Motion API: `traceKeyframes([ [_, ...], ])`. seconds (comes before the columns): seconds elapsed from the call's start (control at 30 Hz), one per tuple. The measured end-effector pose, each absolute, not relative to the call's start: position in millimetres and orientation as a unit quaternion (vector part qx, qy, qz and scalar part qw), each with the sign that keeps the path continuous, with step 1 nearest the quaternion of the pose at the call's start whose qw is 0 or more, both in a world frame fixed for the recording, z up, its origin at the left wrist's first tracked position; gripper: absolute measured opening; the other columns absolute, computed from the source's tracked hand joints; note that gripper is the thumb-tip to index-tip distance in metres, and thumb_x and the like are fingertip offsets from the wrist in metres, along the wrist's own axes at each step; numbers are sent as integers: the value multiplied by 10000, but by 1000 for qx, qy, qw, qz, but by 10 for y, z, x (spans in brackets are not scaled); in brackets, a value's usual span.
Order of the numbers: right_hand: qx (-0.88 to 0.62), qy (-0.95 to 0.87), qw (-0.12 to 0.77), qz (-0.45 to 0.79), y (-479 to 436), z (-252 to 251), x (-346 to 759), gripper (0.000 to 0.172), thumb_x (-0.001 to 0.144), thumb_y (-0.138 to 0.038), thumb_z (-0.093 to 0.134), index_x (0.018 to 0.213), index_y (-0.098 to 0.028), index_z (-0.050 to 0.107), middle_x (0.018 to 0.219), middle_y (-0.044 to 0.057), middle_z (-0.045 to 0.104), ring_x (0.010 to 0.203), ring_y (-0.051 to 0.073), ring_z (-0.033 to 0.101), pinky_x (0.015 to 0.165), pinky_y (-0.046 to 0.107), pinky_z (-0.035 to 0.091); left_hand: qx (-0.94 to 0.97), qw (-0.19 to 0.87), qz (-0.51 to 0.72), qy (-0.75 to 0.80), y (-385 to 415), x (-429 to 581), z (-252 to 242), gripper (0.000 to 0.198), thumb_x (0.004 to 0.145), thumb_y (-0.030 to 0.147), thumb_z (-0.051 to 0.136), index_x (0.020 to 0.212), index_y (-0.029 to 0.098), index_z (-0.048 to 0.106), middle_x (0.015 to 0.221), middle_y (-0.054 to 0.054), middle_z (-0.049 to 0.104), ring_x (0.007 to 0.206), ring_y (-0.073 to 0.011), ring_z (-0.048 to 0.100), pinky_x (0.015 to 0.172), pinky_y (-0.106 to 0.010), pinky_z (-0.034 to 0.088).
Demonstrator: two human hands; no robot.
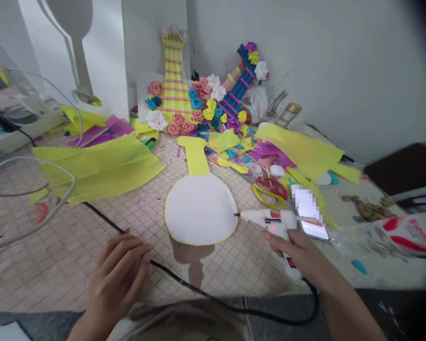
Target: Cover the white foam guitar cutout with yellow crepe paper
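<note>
In the head view, a guitar-like cutout lies on the table, with a round white body (201, 208) edged in yellow and a yellow neck (197, 158). My right hand (298, 253) is wrapped round the handle of a white glue gun (275, 220), whose dark nozzle is at the right edge of the white body. A red light glows on the gun. My left hand (122, 267) rests on the table to the left of the cutout, its fingers closed round the black cord (177, 276).
Yellow crepe paper (99, 166) lies at the left, more (301, 149) at the right. Decorated guitar shapes (173, 80) lean at the back. Scissors (270, 193), a lit phone (308, 210) and a plastic bottle (408, 234) lie to the right. A grey cable (71, 187) loops at left.
</note>
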State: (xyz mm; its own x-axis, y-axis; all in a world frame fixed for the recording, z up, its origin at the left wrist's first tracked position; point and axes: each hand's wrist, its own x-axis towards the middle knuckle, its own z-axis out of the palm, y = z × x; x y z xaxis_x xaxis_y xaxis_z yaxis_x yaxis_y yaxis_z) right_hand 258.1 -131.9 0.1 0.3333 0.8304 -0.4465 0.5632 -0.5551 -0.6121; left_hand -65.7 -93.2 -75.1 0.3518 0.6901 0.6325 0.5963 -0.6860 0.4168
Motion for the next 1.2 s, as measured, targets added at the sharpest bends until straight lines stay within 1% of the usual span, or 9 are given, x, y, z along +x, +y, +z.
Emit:
traceKeyframes([
  [0.33,-774,-458,206,387,-1093,-55,2654,396,752,-497,467,501,-201,384,459,-58,350,464,103,364,470,239,283,819,53,411,397,-924,-653,-763,203,717,41,555,865,178,579,793,-41,583,809,-191,526,818,-433,460],
  [0.5,-748,-471,276,377,-1001,-141,2724,408,762,-483,479,488,-181,451,480,-30,430,497,110,420,488,238,312,815,55,413,404,-923,-638,-753,186,721,56,553,855,179,588,790,-38,592,793,-186,539,833,-425,460],
  [0.63,-738,-385,373,410,-1096,-254,2730,388,774,-515,471,654,-157,564,462,-25,463,441,109,419,433,233,291,816,59,410,403,-930,-683,-726,184,738,70,538,872,190,578,797,-37,595,801,-185,539,809,-399,465],
  [0.7,-735,-329,396,441,-1197,-319,2722,388,761,-533,485,745,-155,570,502,-12,511,418,117,437,400,234,289,820,52,401,405,-933,-724,-724,187,739,82,544,885,194,573,800,-38,604,800,-187,541,791,-390,457],
  [0.77,-729,-301,402,465,-1308,-383,2722,379,746,-528,514,803,-157,563,589,11,577,434,131,484,407,244,333,819,32,390,420,-941,-768,-731,170,748,107,547,887,201,573,785,-34,614,796,-193,543,812,-417,418],
  [0.87,-720,-302,377,499,-1452,-482,2758,348,745,-509,528,757,-163,570,654,31,625,491,154,540,474,271,403,816,4,369,446,-963,-835,-743,138,780,145,527,889,215,571,744,-22,623,779,-193,553,868,-465,336],
  [0.93,-721,-329,330,514,-1517,-553,2802,396,763,-536,475,635,-171,562,548,30,602,485,170,544,477,279,401,831,3,341,440,-973,-881,-733,161,786,126,518,912,218,560,733,-11,629,762,-178,560,879,-457,325],
  [1.1,-801,-397,182,410,-1602,-655,2883,450,743,-567,461,462,-219,507,398,22,553,446,205,562,496,306,410,863,-22,294,411,-843,-998,-635,201,768,64,522,905,206,560,727,2,637,746,-149,577,884,-412,356],
  [1.2,-792,-439,145,398,-1647,-632,2886,555,791,-599,339,399,-230,473,324,29,509,385,202,550,500,308,419,850,-56,307,424,-572,-1086,-572,144,777,117,513,871,200,585,815,-39,644,791,-166,587,804,-352,430],
])
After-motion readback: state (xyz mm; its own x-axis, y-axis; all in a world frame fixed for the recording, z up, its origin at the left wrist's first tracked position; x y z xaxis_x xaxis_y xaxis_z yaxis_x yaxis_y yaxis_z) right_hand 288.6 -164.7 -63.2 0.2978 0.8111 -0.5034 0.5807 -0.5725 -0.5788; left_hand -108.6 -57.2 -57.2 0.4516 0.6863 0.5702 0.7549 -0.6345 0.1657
